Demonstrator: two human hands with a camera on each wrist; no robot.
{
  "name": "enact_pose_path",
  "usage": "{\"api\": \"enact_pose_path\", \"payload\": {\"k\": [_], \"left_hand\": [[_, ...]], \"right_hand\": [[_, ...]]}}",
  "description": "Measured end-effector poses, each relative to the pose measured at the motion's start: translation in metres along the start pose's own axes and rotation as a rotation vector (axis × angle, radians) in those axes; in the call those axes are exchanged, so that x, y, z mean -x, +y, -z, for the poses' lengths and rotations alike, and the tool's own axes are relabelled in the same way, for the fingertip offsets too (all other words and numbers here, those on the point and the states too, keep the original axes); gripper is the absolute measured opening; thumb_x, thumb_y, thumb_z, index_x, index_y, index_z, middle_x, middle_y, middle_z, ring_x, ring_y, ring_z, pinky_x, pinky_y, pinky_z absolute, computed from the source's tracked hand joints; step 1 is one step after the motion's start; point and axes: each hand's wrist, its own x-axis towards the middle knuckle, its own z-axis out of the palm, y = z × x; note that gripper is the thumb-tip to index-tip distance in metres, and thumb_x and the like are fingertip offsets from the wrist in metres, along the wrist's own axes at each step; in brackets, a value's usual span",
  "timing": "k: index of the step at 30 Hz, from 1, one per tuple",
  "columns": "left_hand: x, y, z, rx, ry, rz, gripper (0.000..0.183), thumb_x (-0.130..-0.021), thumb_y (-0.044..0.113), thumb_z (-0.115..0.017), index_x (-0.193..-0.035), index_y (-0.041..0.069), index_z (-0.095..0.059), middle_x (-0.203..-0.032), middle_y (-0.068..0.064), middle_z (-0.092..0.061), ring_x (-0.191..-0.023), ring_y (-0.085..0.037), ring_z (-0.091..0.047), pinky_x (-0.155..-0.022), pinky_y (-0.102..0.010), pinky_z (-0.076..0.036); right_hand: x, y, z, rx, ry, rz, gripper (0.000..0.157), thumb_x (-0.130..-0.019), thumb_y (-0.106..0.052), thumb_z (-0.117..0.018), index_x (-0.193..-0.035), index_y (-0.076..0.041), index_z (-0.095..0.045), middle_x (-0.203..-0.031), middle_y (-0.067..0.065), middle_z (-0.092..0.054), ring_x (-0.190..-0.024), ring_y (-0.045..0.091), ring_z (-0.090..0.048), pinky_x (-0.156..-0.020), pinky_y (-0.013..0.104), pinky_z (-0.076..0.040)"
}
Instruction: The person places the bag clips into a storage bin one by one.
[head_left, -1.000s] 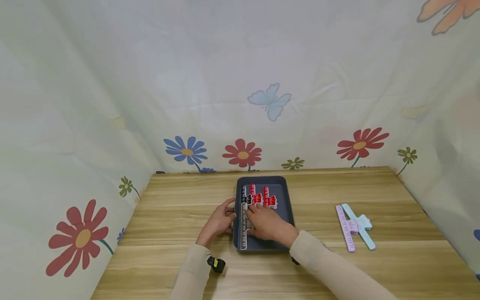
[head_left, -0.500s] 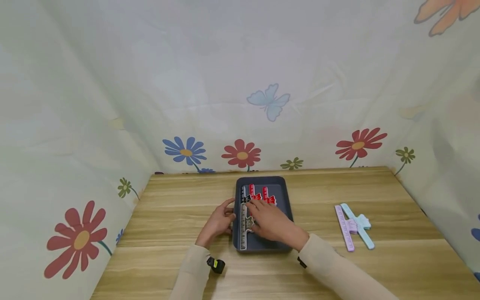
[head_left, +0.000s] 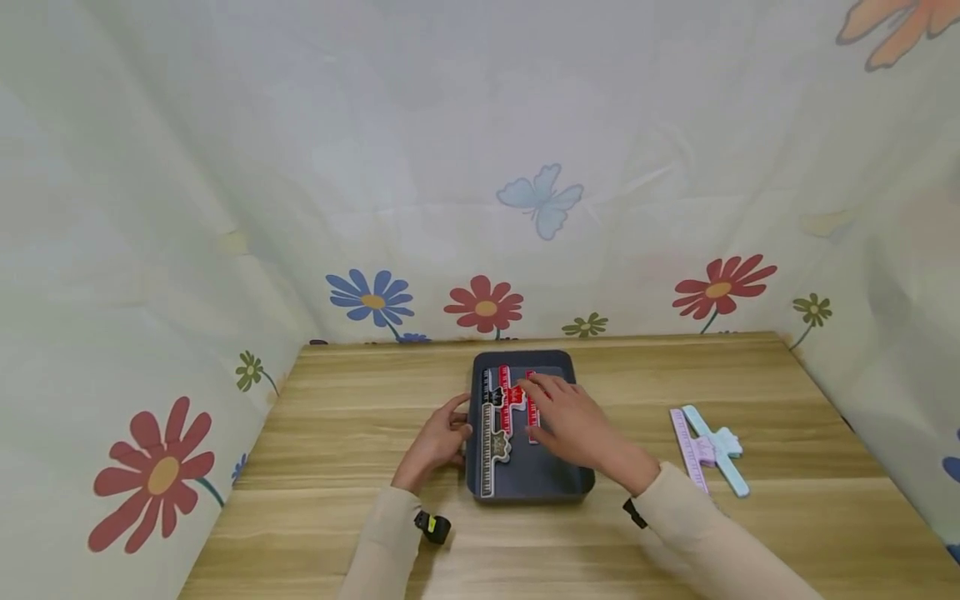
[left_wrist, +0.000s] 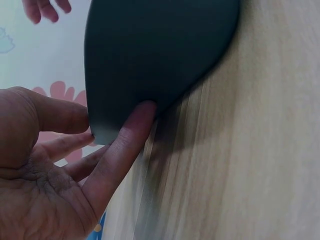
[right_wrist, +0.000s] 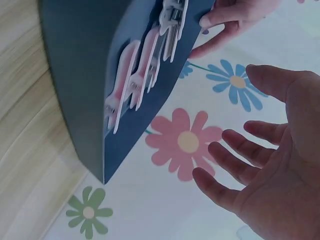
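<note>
In the head view, a dark grey tray [head_left: 540, 483] holds long clips with piano-key patterns. A black clip [head_left: 487, 383] lies at its upper left, with a black-and-cream clip [head_left: 487, 467] below it. Two red clips [head_left: 505, 417] lie to their right, the farther one partly hidden by the right hand. My left hand [head_left: 435, 442] touches the tray's left side; the left wrist view shows a fingertip [left_wrist: 145, 110] pressed against the outer wall. Held over the tray's right half is my right hand [head_left: 570, 421], fingers spread and holding nothing; the right wrist view shows it apart from the clips.
On the wooden table [head_left: 360, 383], a lilac clip [head_left: 693, 446] and a pale blue clip [head_left: 716, 450] lie crossed, right of the tray and close to the right forearm. A flower-printed curtain [head_left: 420, 208] borders the table at the back and sides.
My right hand has come away from the black-and-cream clip and moved right and farther back, uncovering that clip's handle. The left hand stays at the tray's side.
</note>
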Motion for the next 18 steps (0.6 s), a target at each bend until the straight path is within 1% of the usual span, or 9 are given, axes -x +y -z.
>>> {"api": "enact_pose_path", "payload": {"k": [7, 13, 18], "left_hand": [[0.003, -0.001, -0.001, 0.005, -0.012, -0.005, 0.063, -0.095, 0.001, -0.049, -0.154, 0.016, -0.033, -0.138, -0.03, -0.052, -0.081, -0.025, -0.068, -0.052, -0.039, -0.059], [0.002, -0.004, -0.001, 0.015, -0.01, 0.006, 0.062, -0.095, 0.002, -0.049, -0.153, 0.017, -0.034, -0.138, -0.028, -0.052, -0.086, -0.024, -0.066, -0.052, -0.039, -0.059], [0.0, -0.003, -0.002, 0.041, -0.017, -0.014, 0.063, -0.095, 0.0, -0.048, -0.154, 0.015, -0.032, -0.137, -0.03, -0.052, -0.08, -0.024, -0.067, -0.052, -0.041, -0.059]], "right_hand": [[0.013, 0.014, 0.007, 0.031, 0.033, -0.016, 0.076, -0.085, -0.039, -0.074, -0.148, -0.014, -0.04, -0.146, 0.012, -0.047, -0.133, 0.033, -0.047, -0.104, 0.056, -0.046], [0.024, 0.03, 0.014, 0.002, 0.067, -0.059, 0.076, -0.087, -0.037, -0.073, -0.149, -0.012, -0.038, -0.146, 0.015, -0.046, -0.132, 0.035, -0.048, -0.103, 0.056, -0.045], [0.03, 0.045, 0.023, -0.005, 0.083, -0.093, 0.075, -0.087, -0.036, -0.073, -0.149, -0.009, -0.039, -0.147, 0.016, -0.046, -0.132, 0.036, -0.047, -0.104, 0.058, -0.044]]}}
